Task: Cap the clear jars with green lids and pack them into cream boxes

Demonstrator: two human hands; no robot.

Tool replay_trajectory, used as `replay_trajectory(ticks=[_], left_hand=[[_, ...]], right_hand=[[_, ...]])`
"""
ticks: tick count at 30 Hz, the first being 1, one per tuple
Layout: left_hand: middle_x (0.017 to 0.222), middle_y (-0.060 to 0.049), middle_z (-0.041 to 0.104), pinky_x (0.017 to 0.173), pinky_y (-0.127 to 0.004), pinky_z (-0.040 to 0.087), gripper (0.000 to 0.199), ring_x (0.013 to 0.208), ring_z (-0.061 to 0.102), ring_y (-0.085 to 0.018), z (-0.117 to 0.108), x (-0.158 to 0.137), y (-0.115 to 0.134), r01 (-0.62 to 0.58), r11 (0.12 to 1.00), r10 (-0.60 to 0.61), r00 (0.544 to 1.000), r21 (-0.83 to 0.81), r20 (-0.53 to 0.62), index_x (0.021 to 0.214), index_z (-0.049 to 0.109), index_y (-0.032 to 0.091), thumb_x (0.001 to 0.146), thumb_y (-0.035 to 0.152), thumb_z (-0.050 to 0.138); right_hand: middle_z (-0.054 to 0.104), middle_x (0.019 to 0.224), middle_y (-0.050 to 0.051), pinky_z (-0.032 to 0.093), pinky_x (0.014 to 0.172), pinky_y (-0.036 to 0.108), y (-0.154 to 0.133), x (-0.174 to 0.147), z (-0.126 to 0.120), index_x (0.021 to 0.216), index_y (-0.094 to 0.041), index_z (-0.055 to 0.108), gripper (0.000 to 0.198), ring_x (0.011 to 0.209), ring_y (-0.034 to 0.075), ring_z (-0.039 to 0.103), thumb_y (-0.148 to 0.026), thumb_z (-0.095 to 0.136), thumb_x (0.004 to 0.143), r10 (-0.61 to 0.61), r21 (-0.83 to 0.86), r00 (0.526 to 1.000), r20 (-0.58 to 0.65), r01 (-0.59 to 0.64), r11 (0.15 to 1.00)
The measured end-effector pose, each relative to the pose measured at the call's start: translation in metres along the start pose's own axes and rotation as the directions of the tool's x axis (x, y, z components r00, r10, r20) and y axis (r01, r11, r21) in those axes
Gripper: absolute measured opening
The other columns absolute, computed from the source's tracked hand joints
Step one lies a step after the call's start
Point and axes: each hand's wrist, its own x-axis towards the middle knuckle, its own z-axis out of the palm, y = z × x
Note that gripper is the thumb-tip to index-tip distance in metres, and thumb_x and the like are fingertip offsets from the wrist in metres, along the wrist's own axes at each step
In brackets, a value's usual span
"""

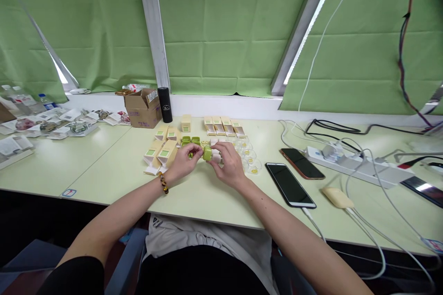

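My right hand (228, 161) is closed round a small white container with a green end (207, 153); its exact kind does not show. The green end points toward my left hand (187, 159), whose thumb and index finger are pinched close beside it. Whatever lies in that pinch is too small to make out. Behind my hands sit several green square pieces (195, 140). Clear round plastic pieces with yellow centres (254, 170) lie in rows right of my right hand. Several cream cartons (167, 153) with green labels stand left of my left hand.
More cream cartons (226, 126) line the back. Left stand a cardboard box (143, 109), a black cylinder (165, 105) and white packs (78, 128). Rightward lie two phones (290, 185), a power strip (356, 166), a yellowish charger-like block (337, 197) and loose cables.
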Motion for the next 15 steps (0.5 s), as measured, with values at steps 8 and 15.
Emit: replay_trajectory(ticks=[8,15], left_hand=[[0.085,-0.005,0.069,0.073,-0.029,0.051,0.029,0.078,0.062,-0.017,-0.0006,0.0006,-0.0008,0.035,0.999,-0.035,0.999,-0.04,-0.008,0.091,0.069,0.018,0.098,0.046,0.067],[0.084,-0.005,0.069,0.072,-0.028,0.05,0.036,0.076,0.062,-0.016,-0.0041,0.0029,-0.0038,0.061,0.997,-0.064,0.997,-0.057,-0.05,0.091,0.069,0.017,0.097,0.052,0.069]], right_hand=[[0.068,0.122,0.015,0.06,0.09,0.05,-0.0002,0.0003,-0.0003,0.132,-0.022,0.06,0.041,0.113,0.034,0.066,-0.029,0.075,0.095,0.02,-0.009,1.0,0.002,-0.02,1.0],[0.068,0.123,0.015,0.061,0.092,0.051,0.002,0.0003,-0.0016,0.132,-0.023,0.06,0.04,0.114,0.033,0.065,-0.029,0.074,0.094,0.063,-0.012,0.998,-0.006,-0.063,0.998]])
